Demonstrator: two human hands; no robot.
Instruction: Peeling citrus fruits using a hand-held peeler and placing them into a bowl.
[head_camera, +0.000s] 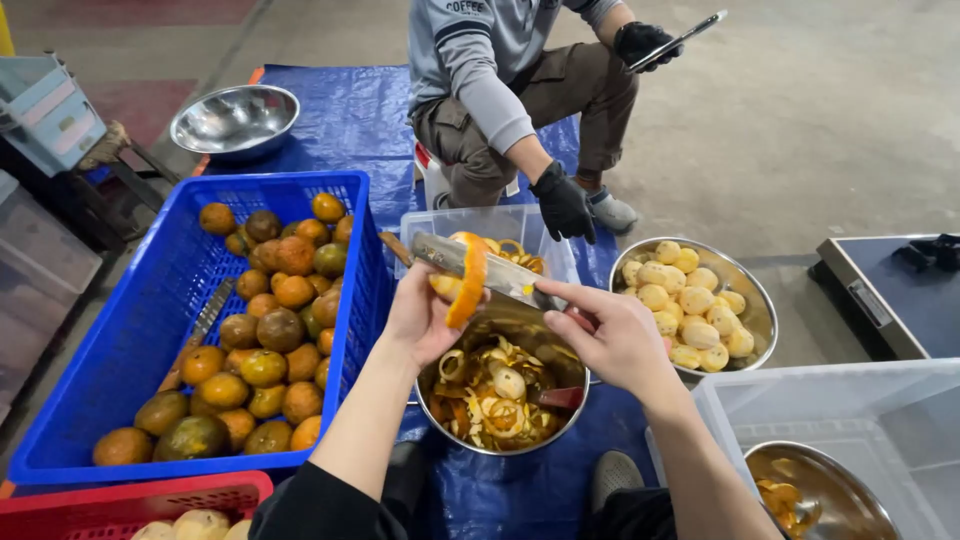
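Both hands, left (420, 318) gripping half-peeled orange (455, 285), right (610, 335) gripping broad steel blade (480, 265), curling peel.

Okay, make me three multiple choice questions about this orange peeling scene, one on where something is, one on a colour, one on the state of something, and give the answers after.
1. Where do the peels lie?
A. In the metal bowl below the hands
B. In the blue crate
C. On the tarp

2. What colour is the crate holding the unpeeled oranges?
A. Red
B. Blue
C. White

3. What state is the fruit in the left hand?
A. Whole, unpeeled
B. Partly peeled, a peel strip hanging off
C. Cut into slices

Answers:
1 A: peel curls fill that bowl.
2 B: its walls are blue.
3 B: an orange strip curls off under the knife, whose blade the right hand touches.
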